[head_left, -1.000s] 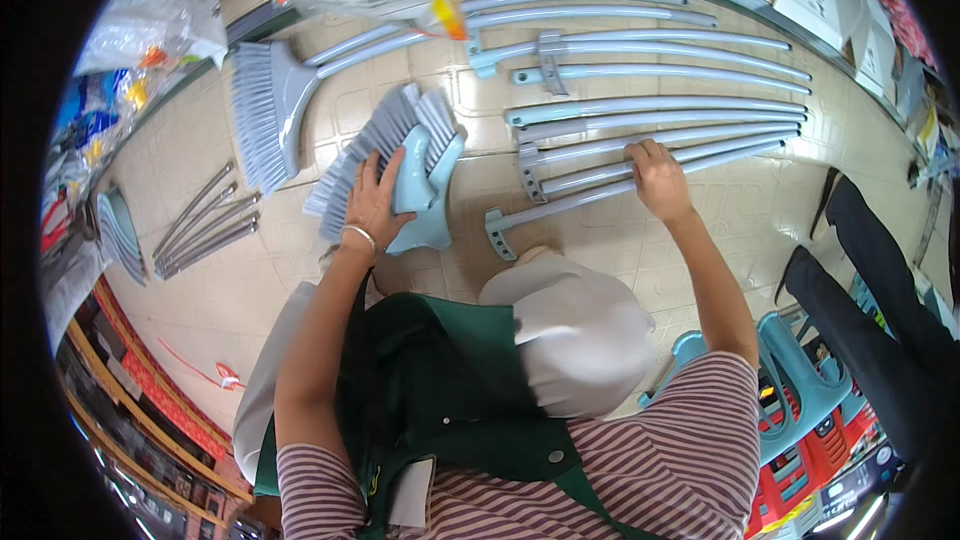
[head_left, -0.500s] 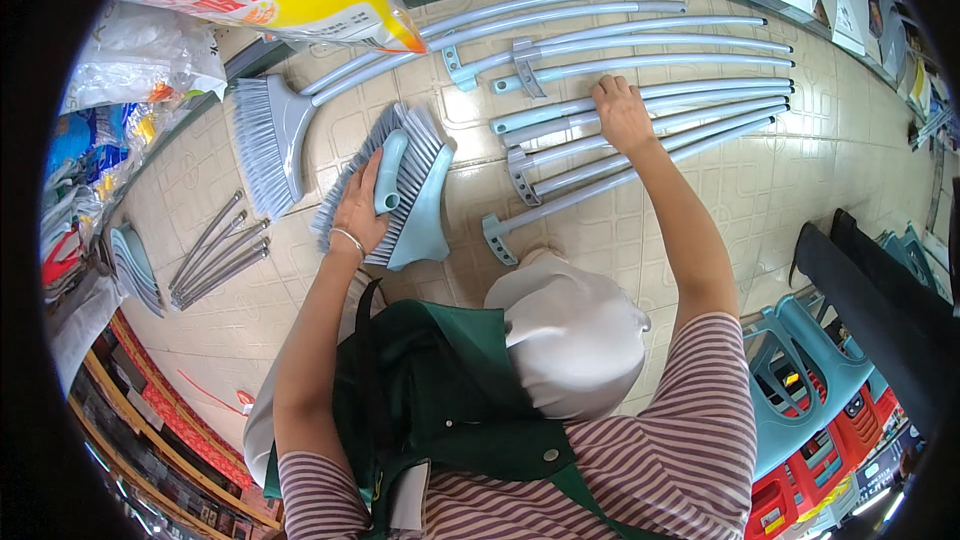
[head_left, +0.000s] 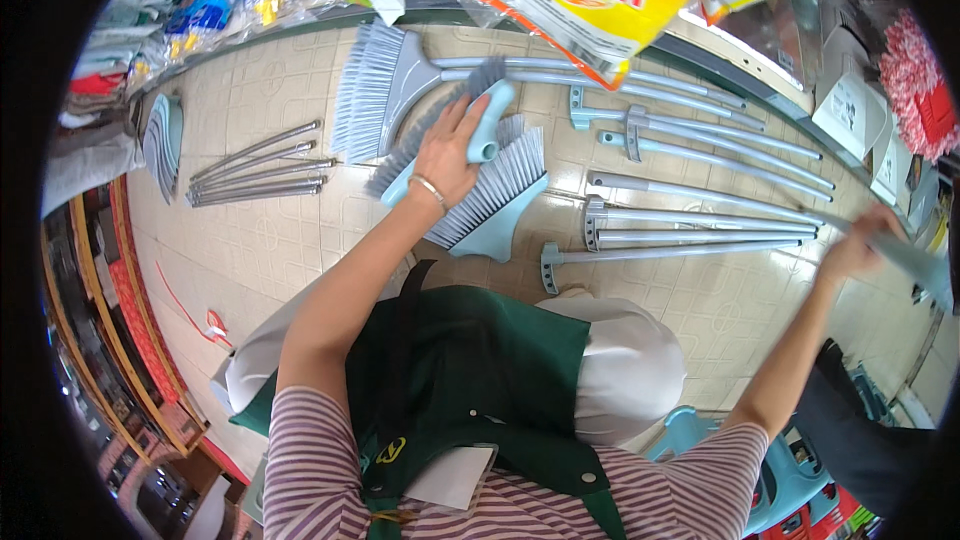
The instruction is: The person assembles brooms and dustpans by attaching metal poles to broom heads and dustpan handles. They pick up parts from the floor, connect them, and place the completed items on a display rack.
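Note:
My left hand grips a broom head with grey bristles and a teal socket, raised above the floor. Just under it lies another broom head, its teal edge toward me. At the far right my right hand, smeared by motion, is closed around a grey-blue pole that slants across it. Several loose poles lie side by side on the floor between my hands, some with teal or grey brackets at the near-left ends. Beyond my left hand rests a grey broom with pale blue bristles.
Several thin metal rods and stacked curved teal pieces lie at the left. A yellow package hangs at the top. Teal stools and a dark cloth-like shape are at the lower right; shelves line the left.
My right hand has left the row of poles and swung far right with one pole. My left hand has lifted one broom head off the other. The view has shifted.

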Available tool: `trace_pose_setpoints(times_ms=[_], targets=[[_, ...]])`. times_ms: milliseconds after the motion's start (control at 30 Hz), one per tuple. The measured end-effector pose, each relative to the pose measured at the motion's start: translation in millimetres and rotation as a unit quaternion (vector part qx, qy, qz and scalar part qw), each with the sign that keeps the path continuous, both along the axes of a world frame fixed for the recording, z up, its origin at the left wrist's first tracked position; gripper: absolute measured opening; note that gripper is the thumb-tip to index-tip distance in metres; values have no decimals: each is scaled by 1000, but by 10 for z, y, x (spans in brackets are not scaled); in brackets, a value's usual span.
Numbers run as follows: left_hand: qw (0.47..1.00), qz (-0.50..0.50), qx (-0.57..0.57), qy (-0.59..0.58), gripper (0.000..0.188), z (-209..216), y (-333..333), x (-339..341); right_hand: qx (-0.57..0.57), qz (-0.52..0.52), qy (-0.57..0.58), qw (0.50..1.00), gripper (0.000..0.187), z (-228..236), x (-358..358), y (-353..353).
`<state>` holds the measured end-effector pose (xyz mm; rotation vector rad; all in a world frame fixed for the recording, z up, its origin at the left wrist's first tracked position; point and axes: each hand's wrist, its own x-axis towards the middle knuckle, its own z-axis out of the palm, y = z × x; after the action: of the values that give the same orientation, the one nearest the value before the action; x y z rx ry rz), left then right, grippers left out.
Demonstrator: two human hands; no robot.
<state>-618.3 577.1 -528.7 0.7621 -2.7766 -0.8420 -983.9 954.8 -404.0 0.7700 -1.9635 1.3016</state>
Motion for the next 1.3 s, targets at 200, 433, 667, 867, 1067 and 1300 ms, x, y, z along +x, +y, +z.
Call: trace_pose_setpoints(times_ms=[200,433,667,867,1067,1300], targets=[[999,-25,-6,-38,77,148,3,-213,-217,99,-94,967,17,2081,858,177],[997,-37,75,1,76,-8,50,-357,-330,428,-287,791,12,2430,1235,571],[996,-3,87,-30,66,-77,-91,-356,-332,412,-265,806,15,2372,1365,512],[999,-11,49,-20,67,-35,-184,-311,-338,423,-266,798,18,2351,1410,385],[995,-82,-47,-13,72,62,-178,-288,-335,420,-276,797,20,2347,1368,361],[997,-81,11,8,72,189,23,-359,-375,243,-197,873,19,2177,1789,-391]])
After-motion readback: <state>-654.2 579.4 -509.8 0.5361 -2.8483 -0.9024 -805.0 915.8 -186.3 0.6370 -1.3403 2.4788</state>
